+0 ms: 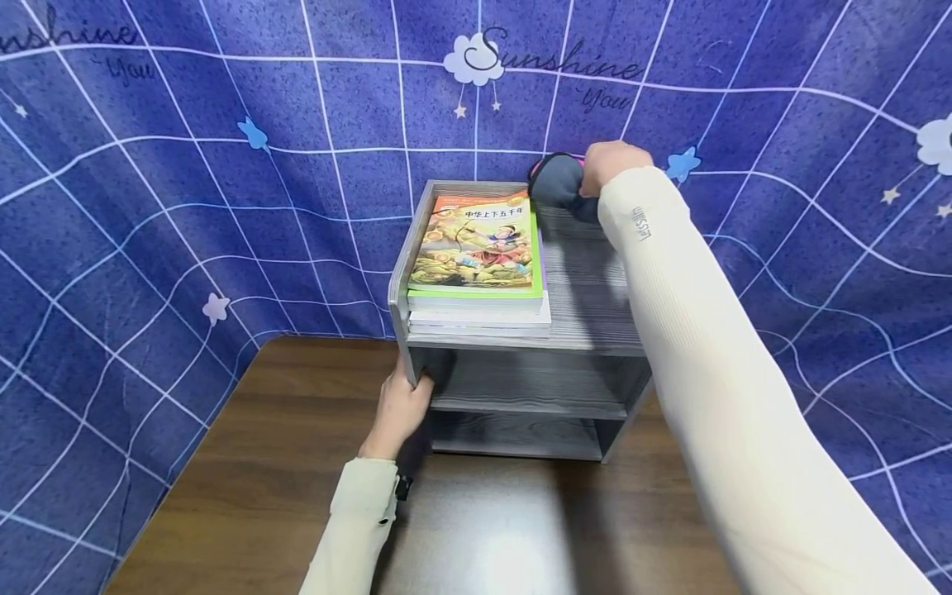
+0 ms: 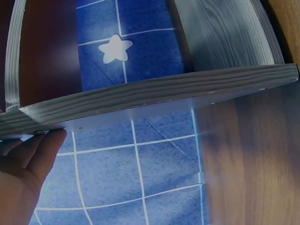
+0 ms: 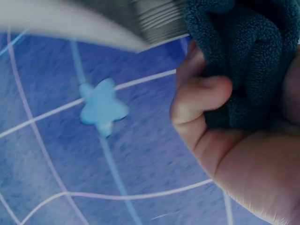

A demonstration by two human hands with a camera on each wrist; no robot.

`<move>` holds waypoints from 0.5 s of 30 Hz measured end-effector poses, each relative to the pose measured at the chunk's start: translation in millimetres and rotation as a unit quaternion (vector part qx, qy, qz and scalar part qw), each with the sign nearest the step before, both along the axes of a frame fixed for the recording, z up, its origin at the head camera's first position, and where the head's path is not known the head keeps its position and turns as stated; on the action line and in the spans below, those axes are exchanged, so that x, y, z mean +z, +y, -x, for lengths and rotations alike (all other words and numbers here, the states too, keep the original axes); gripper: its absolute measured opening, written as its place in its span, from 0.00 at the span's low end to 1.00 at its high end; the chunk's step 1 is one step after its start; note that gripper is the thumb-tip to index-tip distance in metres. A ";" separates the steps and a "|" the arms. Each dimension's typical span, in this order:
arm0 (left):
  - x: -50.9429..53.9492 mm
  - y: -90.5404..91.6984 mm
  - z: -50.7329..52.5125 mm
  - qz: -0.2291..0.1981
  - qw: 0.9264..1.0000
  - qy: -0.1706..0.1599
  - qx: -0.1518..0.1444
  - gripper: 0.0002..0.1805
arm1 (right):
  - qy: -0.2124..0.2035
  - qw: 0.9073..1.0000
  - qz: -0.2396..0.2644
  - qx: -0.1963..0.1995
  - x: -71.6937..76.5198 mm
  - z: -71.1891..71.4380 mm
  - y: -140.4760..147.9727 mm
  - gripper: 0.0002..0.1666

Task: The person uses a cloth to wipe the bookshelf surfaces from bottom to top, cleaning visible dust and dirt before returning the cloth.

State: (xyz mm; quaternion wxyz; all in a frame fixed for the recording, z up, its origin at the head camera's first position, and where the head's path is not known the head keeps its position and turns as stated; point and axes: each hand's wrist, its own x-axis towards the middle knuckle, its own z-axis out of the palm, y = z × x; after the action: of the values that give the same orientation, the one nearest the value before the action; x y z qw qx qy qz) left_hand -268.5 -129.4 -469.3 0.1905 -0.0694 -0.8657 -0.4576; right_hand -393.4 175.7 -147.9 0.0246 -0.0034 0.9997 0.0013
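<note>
A small grey wood-grain shelf point(image 1: 528, 380) stands on the table, its top level walled at the left and back. My left hand point(image 1: 397, 409) grips the shelf's left side panel low at the front edge; in the left wrist view, fingers point(image 2: 44, 150) touch the panel. My right hand point(image 1: 613, 161) holds a dark blue-grey towel cloth point(image 1: 556, 180) at the back of the top level, right of the books. Some pink shows beside the cloth. Seen from the right wrist, my thumb and fingers curl round the bunched cloth point(image 3: 253, 51).
A stack of books point(image 1: 479, 248), a colourful illustrated one uppermost, lies on the left half of the shelf top. Two compartments lie below. Around the brown wooden table point(image 1: 312, 413) hangs a blue gridded curtain point(image 1: 223, 165) with stars and clouds.
</note>
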 end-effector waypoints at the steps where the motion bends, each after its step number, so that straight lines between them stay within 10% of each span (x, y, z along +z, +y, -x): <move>1: 0.0 0.0 0.3 0.000 1.000 0.001 0.000 0.27 | 0.001 1.000 -0.001 -0.004 0.4 -0.2 5.8 0.27; 15: 2.2 2.3 -0.2 0.009 1.000 0.006 0.009 0.27 | -0.085 0.994 0.067 -0.004 -0.8 7.3 80.0 0.42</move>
State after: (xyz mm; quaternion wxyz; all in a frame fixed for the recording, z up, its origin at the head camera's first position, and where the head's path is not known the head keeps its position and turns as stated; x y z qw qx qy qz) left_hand -268.3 -127.1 -467.1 0.1988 -0.0659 -0.8693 -0.4478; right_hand -400.6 255.7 -148.7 0.1092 -0.0014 0.9918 -0.0658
